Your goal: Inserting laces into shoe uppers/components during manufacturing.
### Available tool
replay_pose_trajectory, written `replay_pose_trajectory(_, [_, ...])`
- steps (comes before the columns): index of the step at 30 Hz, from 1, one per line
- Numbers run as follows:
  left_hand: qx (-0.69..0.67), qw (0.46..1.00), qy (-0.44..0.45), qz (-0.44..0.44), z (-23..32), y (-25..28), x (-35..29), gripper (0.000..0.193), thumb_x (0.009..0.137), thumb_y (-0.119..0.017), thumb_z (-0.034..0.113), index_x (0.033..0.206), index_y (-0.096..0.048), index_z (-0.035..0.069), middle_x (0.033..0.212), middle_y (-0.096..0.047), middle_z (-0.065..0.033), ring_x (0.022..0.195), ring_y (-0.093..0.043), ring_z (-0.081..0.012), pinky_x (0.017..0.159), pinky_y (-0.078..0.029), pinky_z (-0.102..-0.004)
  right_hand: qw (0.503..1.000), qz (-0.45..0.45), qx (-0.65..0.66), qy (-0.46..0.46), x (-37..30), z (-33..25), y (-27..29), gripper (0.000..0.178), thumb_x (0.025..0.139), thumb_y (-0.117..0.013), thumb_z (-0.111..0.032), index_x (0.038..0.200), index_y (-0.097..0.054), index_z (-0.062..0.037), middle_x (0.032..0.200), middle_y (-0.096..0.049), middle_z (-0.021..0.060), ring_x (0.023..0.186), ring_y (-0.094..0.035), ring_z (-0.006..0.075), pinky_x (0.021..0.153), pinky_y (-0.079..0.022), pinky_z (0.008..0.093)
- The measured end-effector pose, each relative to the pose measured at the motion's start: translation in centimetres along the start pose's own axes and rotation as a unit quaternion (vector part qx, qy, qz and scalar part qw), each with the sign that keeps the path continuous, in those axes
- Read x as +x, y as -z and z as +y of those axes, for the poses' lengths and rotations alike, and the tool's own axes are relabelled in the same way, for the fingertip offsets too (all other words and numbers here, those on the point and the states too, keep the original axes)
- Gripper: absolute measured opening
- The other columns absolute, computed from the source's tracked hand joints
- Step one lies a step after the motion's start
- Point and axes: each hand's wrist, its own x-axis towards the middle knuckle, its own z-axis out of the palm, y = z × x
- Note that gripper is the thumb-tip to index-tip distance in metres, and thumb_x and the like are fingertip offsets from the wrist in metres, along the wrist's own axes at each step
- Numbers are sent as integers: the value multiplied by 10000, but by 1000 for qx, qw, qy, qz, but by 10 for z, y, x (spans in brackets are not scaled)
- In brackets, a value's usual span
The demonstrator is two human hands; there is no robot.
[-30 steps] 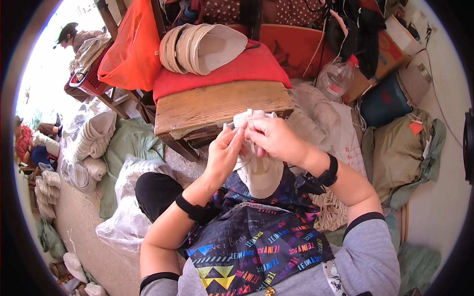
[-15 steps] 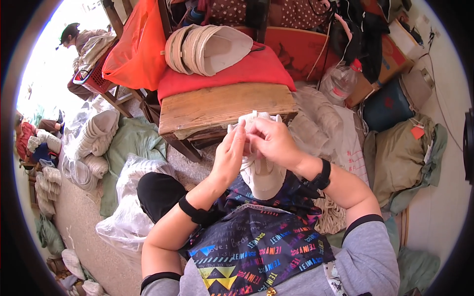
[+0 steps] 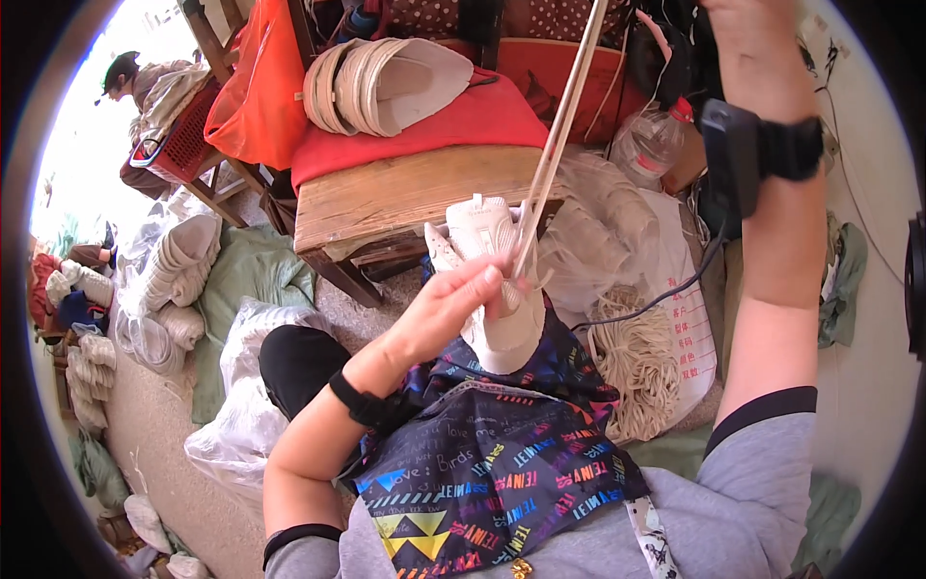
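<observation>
A cream sneaker [image 3: 508, 345] rests on my lap, its rounded toe toward me and its tongue [image 3: 480, 224] at the far end. My left hand [image 3: 461, 301] is closed at the lacing area, thumb and fingers pressed on the shoe beside the lace. From there a pale shoelace [image 3: 561, 130] runs taut up and right, past the top edge of the picture. High at the upper right is my right hand [image 3: 752, 24], cut off by the frame so its fingers do not show. The lace's upper end is hidden too.
Ahead stands a wooden bench [image 3: 415, 198] with a red cloth [image 3: 502, 116] and stacked cream shoe uppers [image 3: 386, 92]. A bundle of laces [image 3: 637, 372] lies to the right, near a plastic bottle [image 3: 656, 145]. Bagged uppers [image 3: 178, 280] lie left; another person [image 3: 154, 87] sits far left.
My right hand has left the shoe and risen to the upper right. The lace now stretches upward from the shoe. My left hand stays at the lacing, its fingers now more closed.
</observation>
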Motion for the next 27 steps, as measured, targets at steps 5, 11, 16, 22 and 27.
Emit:
replay_pose_trajectory(5, [83,992,61,-70,58,-19,-32,357,1029,-454,281,1010,-678,4,748,-507,33,700,-437,-47,640,-381,-215,969,-65,-25,-235,-42,91,20,167,887,-659,-167,900,-594,-15,787,-676,96,636,-657,164,642,-578,305])
replay_pose_trajectory(11, [-95,975,-192,62,127,1,-13,333,1044,-387,243,910,-567,-3,628,-344,55,549,-277,-48,512,-265,-220,862,-330,-218,-317,-171,126,41,196,877,-655,-199,931,-623,-13,761,-651,57,591,-628,124,564,-527,288])
replay_pose_trajectory(16, [132,959,-28,249,56,28,-17,315,1019,-457,271,846,-567,32,645,-381,47,572,-336,-57,535,-284,-211,781,-457,-135,-402,-258,77,23,194,818,-720,-164,917,-629,-24,788,-590,15,674,-563,86,597,-469,262])
replay_pose_trajectory(22, [484,861,-24,157,-48,37,-45,352,730,-758,124,950,-506,12,847,-493,-123,725,-472,-274,655,-437,-363,854,-365,-244,-280,-303,65,10,183,803,-692,-116,919,-568,-50,845,-520,64,704,-554,179,661,-474,318])
replay_pose_trajectory(27, [540,821,-74,172,-49,36,-36,281,737,-734,92,914,-528,20,807,-472,-115,728,-500,-279,640,-443,-377,856,-357,-225,-299,-303,68,8,146,808,-696,-113,873,-587,-40,834,-499,44,697,-538,139,649,-461,293])
